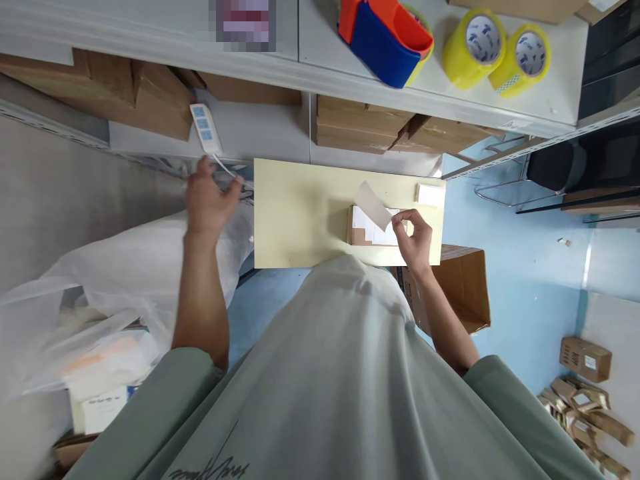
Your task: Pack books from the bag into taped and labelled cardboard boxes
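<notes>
Between the thumb and forefinger of my right hand [414,239], a pale paper strip [373,205] is pinched by its lower right end. It slants above a small cardboard box [358,236] with a white label [371,231] on its top. That box lies on a cream-coloured board [295,217]. Off the board's left side, my left hand [207,203] is held in the air with thumb and fingers apart, holding nothing. Just beyond its fingertips is a white power strip [205,129] with a cable.
A small white block [431,195] sits at the board's right. On the shelf [320,57] are a red-and-blue tape dispenser [385,43] and yellow tape rolls [474,48]. An open carton [463,287] stands at lower right; white plastic sheeting [150,257] spreads at left.
</notes>
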`<move>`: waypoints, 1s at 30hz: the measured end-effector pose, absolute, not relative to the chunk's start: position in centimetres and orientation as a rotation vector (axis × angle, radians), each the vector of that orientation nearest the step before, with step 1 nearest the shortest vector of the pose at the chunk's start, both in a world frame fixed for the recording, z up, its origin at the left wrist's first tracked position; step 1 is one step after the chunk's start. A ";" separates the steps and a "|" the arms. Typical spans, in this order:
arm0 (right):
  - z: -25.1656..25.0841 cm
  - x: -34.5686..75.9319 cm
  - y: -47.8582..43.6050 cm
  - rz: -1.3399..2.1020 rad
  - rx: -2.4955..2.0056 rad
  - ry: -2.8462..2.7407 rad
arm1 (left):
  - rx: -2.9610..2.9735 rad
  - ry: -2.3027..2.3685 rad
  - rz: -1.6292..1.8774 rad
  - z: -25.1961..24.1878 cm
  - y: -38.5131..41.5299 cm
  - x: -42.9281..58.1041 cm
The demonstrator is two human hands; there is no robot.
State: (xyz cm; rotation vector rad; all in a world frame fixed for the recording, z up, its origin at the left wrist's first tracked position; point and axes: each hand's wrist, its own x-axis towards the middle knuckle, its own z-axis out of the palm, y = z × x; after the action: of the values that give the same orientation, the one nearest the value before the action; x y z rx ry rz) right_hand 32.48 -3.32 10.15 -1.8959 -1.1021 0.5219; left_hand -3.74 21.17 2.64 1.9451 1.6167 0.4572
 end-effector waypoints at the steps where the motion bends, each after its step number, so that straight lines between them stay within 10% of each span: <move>1: 10.0 32.8 -3.4 0.533 -1.887 -1.094 | 1.910 1.560 0.515 2.9 20.0 -1.6; 9: 9.3 35.2 -4.2 0.673 -1.818 -0.937 | 1.748 0.831 0.637 7.5 7.6 15.3; 30: 6.4 42.6 -9.2 0.951 -1.661 -0.753 | 1.419 0.973 0.679 5.0 -0.1 25.9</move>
State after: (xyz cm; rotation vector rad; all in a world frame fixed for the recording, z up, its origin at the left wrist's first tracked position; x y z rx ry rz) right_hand 42.63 -9.16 6.45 -1.6610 -0.7533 0.9513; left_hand 25.91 -0.10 4.99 1.4188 0.9729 0.6785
